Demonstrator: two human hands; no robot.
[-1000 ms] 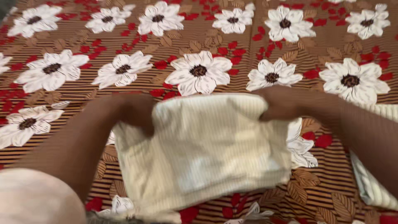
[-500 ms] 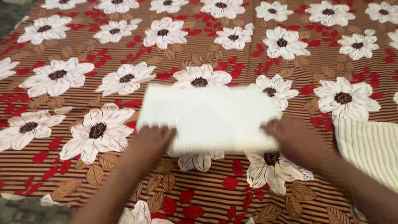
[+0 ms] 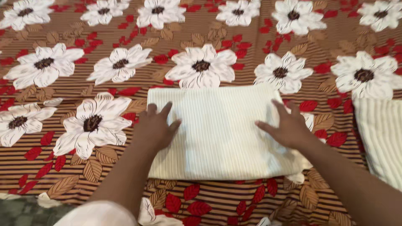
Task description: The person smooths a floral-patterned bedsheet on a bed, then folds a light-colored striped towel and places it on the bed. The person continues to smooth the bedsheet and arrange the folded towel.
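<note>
On the folded cloth [image 3: 222,134], left hand [image 3: 154,129] and right hand [image 3: 289,127] lie flat.

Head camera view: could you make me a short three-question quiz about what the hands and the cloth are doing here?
1. True or false: both hands lie flat, fingers spread, on the folded cream cloth.
2. Which hand rests near the cloth's left edge?
A. left hand
B. right hand
C. neither
3. Fill in: a second striped cream cloth lies to the ____ of the folded one, on the floral bedsheet.

Key:
1. True; both palms press on its top, holding nothing.
2. A.
3. Right, apart from the folded one, at the picture's edge.
</note>
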